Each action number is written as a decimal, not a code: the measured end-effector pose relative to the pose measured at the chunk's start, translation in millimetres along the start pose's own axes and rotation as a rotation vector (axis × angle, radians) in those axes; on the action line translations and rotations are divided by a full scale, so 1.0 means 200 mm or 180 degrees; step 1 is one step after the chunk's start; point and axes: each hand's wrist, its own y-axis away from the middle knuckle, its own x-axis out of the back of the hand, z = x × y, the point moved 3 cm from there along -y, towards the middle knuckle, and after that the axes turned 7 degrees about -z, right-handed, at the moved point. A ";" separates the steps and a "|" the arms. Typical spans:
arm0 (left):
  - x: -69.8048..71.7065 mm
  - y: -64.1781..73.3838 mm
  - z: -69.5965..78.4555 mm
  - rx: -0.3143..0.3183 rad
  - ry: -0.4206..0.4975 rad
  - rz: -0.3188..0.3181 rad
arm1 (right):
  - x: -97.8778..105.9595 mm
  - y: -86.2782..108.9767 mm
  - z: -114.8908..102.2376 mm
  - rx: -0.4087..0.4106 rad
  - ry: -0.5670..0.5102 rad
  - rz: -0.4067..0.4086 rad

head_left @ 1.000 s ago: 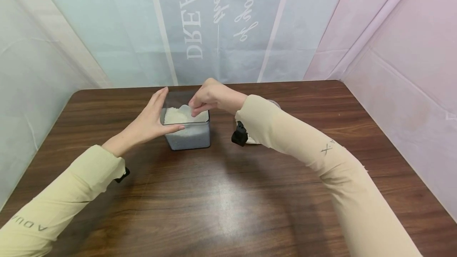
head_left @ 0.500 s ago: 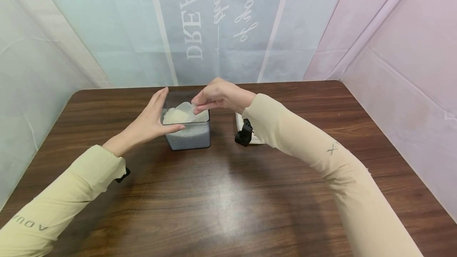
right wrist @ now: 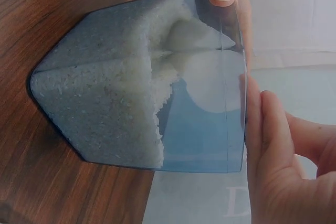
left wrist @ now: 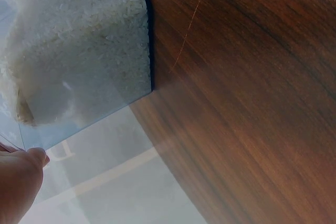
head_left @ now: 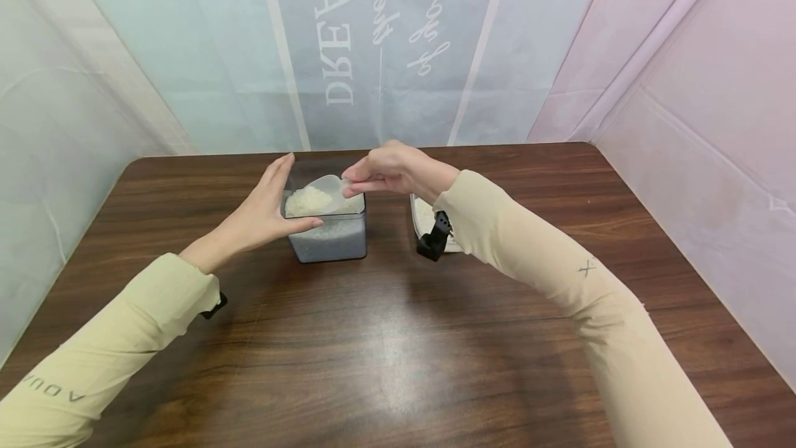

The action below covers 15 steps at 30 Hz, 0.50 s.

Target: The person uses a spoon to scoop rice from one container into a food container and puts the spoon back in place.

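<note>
A clear blue-tinted container (head_left: 329, 246) partly filled with rice (left wrist: 100, 40) stands towards the back of the table. My left hand (head_left: 255, 211) grips its left side, thumb along the front wall near the rim, fingers towards the back. My right hand (head_left: 401, 170) is over the container's right edge and pinches the handle of a translucent white scoop (head_left: 332, 189). Rice is heaped at the scoop's left end, inside the container. Seen through the wall in the right wrist view, the scoop's bowl (right wrist: 212, 80) is above and partly in the rice. The fingers cover most of the handle.
Right of the container sits a white-rimmed dish (head_left: 415, 221) with pale contents, partly hidden by the right wrist and its black camera (head_left: 433, 237). The brown wooden table (head_left: 348, 351) ends at a printed cloth backdrop (head_left: 218, 54).
My right hand has shifted right and the scoop has come up, showing more of its bowl with rice heaped at it. The left hand and container stay in place.
</note>
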 end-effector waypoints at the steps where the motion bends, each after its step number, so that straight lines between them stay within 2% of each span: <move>1: 0.00 0.00 0.00 0.0002 -0.0001 0.0000 | 0.00 0.00 0.00 0.0006 -0.0015 -0.0013; 15: 0.01 0.00 0.00 0.0018 -0.0022 -0.0001 | 0.06 0.03 0.02 0.0061 -0.0282 -0.0001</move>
